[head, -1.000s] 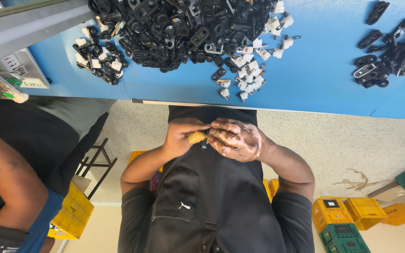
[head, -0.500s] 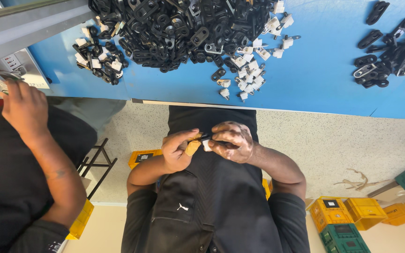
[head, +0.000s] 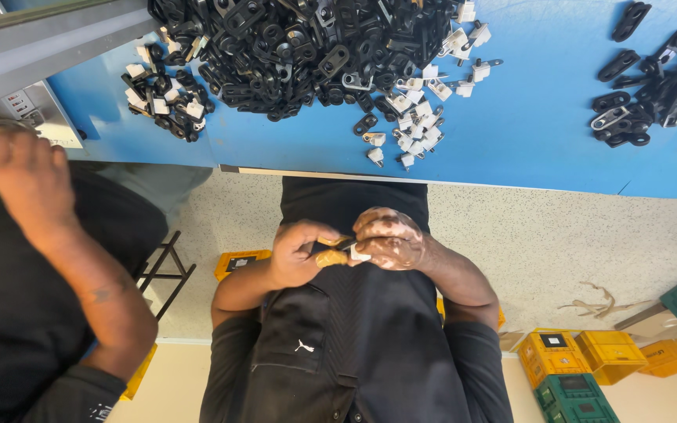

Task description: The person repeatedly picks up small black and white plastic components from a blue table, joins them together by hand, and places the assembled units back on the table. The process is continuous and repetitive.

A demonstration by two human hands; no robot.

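Note:
My left hand and my right hand meet in front of my black apron, just below the edge of the blue table. Their fingertips pinch a small tan and white part between them. Most of the part is hidden by my fingers. On the table above lies a big heap of black plastic clips, with small white pieces scattered at its near edge.
A co-worker's hand and forearm reach up at the left toward a grey machine. Another bunch of black clips lies at the right. Yellow and green crates and a black stool frame stand on the floor.
The co-worker's hand has risen at the left toward the machine. My hands have stayed together at my apron, shifting slightly while working the small part.

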